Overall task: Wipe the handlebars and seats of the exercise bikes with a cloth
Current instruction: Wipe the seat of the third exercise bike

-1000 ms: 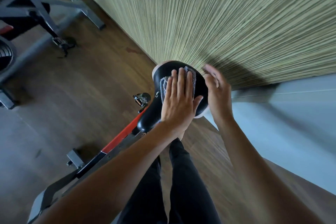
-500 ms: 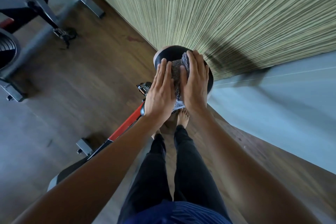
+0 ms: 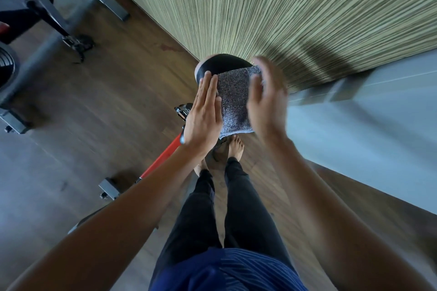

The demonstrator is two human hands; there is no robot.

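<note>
Your left hand [image 3: 205,111] lies flat with straight fingers along the left edge of the cloth [image 3: 234,99], gripping nothing. Your right hand [image 3: 264,101] is at the cloth's right edge with loosely curved fingers, but it is blurred, so I cannot tell whether it pinches the corner or only touches it.

The cloth is spread between your hands over the near part of the seat [image 3: 222,62]. Its near edge hangs past the seat, above your feet [image 3: 235,146].

- **Losing the cloth.** This looks like the main risk. If neither hand has a real hold, a quick sideways stroke could drag the cloth off the rounded seat and onto the floor [image 3: 106,92], where it would pick up dirt.
- **Missing part of the seat.** The far rim shows bare and black beyond the cloth. If you wipe only where the cloth lies now, that strip is likely to be skipped.
- **Hitting the wall.** The striped wall [image 3: 283,7] appears close behind the seat, so a hard push to the far side could knock your fingertips against it.
- **Stubbing a toe.** Your feet are bare and stand near the red frame [image 3: 165,151] and its pedal [image 3: 182,110]. A step to the left while you look at your hands could catch a toe.
</note>
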